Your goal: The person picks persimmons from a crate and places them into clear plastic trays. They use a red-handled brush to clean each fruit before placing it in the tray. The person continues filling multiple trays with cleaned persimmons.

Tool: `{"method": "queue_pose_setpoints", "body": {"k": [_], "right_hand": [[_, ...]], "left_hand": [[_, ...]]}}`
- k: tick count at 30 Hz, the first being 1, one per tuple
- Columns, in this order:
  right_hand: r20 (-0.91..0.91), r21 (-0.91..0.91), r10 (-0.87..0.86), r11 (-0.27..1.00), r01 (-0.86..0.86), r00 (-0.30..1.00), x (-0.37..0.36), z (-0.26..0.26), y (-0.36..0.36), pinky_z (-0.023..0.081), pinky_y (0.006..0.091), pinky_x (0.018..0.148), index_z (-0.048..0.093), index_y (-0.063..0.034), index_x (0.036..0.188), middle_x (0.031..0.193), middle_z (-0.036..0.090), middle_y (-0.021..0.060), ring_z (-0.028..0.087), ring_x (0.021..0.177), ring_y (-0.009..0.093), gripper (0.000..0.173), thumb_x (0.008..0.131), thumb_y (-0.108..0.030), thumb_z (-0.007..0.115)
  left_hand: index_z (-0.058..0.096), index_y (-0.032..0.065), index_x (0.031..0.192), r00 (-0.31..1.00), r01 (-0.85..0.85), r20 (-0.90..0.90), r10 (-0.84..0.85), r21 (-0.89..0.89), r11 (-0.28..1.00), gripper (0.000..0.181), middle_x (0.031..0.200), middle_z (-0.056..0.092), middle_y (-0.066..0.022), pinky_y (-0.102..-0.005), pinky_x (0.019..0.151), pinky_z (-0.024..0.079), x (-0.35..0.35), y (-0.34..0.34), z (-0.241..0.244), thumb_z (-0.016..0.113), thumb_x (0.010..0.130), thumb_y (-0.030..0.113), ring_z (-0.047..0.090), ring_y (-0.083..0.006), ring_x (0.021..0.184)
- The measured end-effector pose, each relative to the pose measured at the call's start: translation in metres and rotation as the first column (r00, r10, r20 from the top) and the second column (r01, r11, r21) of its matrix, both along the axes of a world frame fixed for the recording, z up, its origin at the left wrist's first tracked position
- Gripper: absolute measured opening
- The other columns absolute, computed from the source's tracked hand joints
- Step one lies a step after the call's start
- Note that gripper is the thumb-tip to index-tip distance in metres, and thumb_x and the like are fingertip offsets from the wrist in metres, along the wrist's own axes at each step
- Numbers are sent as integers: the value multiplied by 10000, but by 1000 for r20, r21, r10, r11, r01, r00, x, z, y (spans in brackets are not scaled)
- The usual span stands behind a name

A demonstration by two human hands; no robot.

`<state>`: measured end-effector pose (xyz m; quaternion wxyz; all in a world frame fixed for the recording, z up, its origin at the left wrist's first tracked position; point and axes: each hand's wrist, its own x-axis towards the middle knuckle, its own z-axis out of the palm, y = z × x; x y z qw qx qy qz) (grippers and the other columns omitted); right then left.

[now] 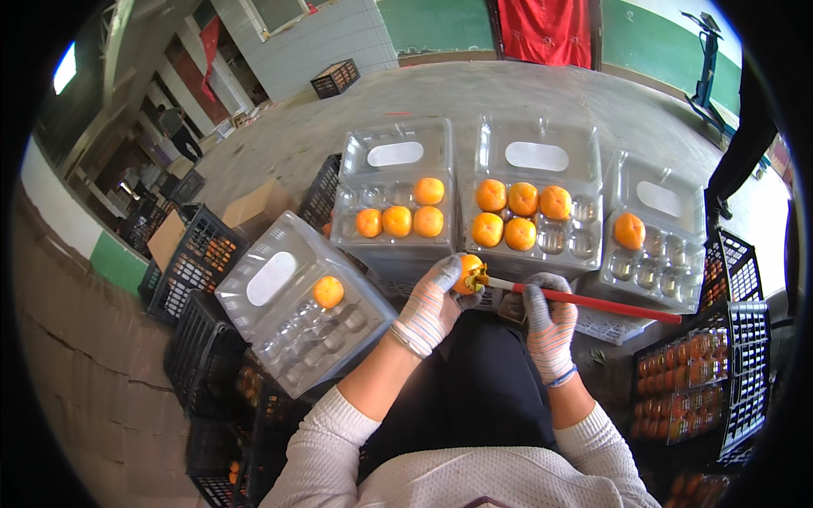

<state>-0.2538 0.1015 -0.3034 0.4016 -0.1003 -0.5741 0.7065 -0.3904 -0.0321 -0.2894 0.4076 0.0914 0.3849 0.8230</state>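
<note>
Both hands wear striped knit gloves. My left hand (433, 303) grips an orange persimmon (469, 272), its leafy calyx turned to the right. My right hand (550, 320) holds a long red-handled tool (610, 303) whose pale front section meets the calyx; its very tip cannot be made out. Beyond my hands stand lidded clear plastic trays with moulded cups. The middle-left tray (375, 193) and the centre tray (540, 181) each hold several persimmons. A single persimmon (629, 231) sits in the right tray (667, 244), and another persimmon (328, 292) in the tilted left tray (298, 365).
Black plastic crates (203, 355) crowd my left side, some with persimmons inside. At right, a crate (746, 381) holds packed fruit trays (683, 362). A cardboard box (257, 206) stands behind the left tray. One person (174, 130) is far left; another person's leg (740, 152) is at right.
</note>
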Motion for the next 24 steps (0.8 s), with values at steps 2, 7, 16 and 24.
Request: {"method": "queue_pose_setpoints", "body": {"k": [2,7,16,24], "right_hand": [[-74,-197,12,980,-27,997,3,-2,4,507,243,673,556,-63,1011,889,610,34,611,740,109,72,942,-58,573],[32,-191,-91,977,96,995,8,-46,13,474,237,564,549,-87,984,793,603,33,577,638,106,50,946,-97,579],[131,-401,-11,914,63,991,11,-58,3,485,239,594,550,-84,973,801,598,22,584,652,106,71,934,-97,608],[145,-281,-80,952,119,986,8,-53,5,506,256,670,583,-58,994,844,626,54,597,720,126,78,928,-87,613]], "left_hand": [[558,34,1183,980,-136,-152,126,-53,989,337,1135,614,-107,-374,833,531,-20,7,2,655,918,218,603,-223,1010],[547,5,1209,457,-642,-886,77,-269,719,550,1117,599,-62,-294,936,472,-115,-6,40,773,709,-4,570,-170,1033],[605,28,1169,256,-418,-727,-637,-678,605,528,1140,626,-95,-334,976,452,-225,3,73,786,674,-10,565,-223,1090],[595,48,1266,56,-477,-626,-778,-701,530,506,1204,622,-122,-325,977,454,-231,10,74,675,772,-23,581,-242,1102]]}}
